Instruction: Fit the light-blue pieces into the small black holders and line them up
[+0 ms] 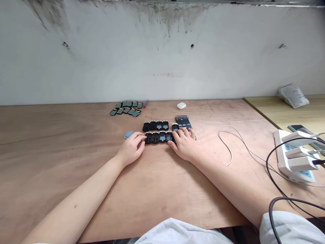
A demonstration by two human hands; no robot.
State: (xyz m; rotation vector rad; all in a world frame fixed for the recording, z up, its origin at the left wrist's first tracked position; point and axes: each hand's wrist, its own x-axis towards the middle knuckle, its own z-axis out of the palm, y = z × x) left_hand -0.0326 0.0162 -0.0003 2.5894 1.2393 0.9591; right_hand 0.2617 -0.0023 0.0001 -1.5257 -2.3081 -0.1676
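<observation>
Two rows of small black frames with blue screens lie on the wooden table: a far row and a near row. My left hand rests palm down at the left end of the near row, its fingertips touching the end frame. My right hand lies at the right end of that row, fingers curled over the last frame and partly covering a black phone that shows a running timer. Whether either hand grips a frame is hidden by the fingers.
Several loose green-blue screens lie further back with a red-tipped pen. A small blue piece lies left of my left hand. A white earbud case, a white cable and a power strip with plugs sit to the right.
</observation>
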